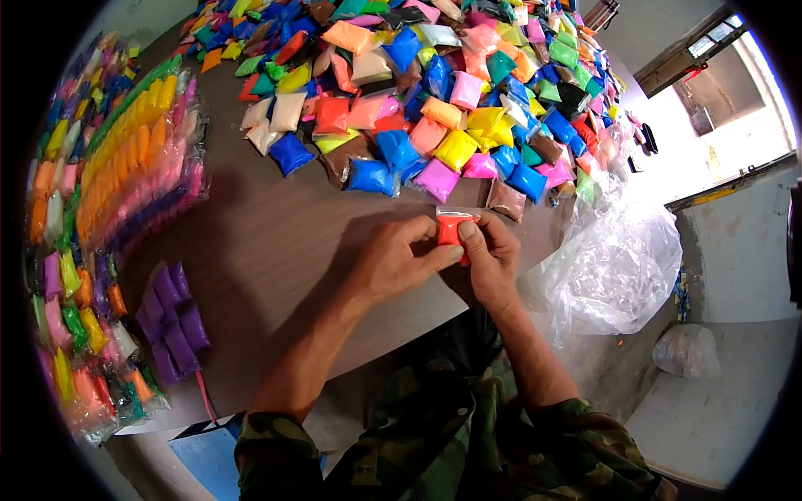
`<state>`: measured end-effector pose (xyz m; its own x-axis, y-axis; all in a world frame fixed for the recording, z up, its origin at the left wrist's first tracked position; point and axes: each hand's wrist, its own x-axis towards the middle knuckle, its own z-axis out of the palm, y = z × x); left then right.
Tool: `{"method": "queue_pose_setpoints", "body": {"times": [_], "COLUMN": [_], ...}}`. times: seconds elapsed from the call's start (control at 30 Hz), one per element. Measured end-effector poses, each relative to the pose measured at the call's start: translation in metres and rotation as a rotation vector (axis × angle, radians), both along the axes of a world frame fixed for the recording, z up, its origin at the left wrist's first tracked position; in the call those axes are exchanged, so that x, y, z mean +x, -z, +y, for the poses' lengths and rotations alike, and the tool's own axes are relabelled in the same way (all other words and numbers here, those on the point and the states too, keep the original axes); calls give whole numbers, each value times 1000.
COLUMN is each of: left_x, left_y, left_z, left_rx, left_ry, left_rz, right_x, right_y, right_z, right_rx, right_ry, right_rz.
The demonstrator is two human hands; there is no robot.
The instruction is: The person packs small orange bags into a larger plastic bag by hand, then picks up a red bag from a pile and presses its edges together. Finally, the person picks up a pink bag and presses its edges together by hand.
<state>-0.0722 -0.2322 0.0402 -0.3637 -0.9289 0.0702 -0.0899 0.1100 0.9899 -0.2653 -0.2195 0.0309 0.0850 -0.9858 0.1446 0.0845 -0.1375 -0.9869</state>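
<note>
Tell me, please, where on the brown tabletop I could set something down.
The widest bare patch of brown tabletop lies between purple plastic packets and the left hand; a smaller one, between the right hand and a crumpled clear plastic bag. A multicoloured packet heap crowds the far side; brightly coloured packet rows crowd the left.

A plastic bag (687, 351) (apparently full) lies near the pale wall (739, 259).

Counter (276, 213) is grained brown. Packet (452, 230) above counter is red; bundle (177, 342) on counter's left is purple; sleeves (280, 451) are camouflage.
</note>
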Motion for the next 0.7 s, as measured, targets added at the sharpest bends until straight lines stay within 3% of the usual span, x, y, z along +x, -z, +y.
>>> {"method": "queue_pose_setpoints", "body": {"times": [0.17, 0.47, 0.53, 0.7], "left_x": [0, -1, 0, 3], "left_y": [-13, 0, 2, -11], "left_z": [3, 2, -1, 0], "left_rx": [-93, 26, -64, 3], "left_ry": [-14, -105, -39, 27], "left_rz": [-254, 9, 23, 27], "right_x": [3, 5, 1, -3], "right_y": [1, -5, -3, 0], "right_z": [0, 0, 1, 1], "right_rx": [0, 54, 53, 57], "right_ry": [123, -10, -3, 12], "right_rz": [14, 69, 68, 32]}}
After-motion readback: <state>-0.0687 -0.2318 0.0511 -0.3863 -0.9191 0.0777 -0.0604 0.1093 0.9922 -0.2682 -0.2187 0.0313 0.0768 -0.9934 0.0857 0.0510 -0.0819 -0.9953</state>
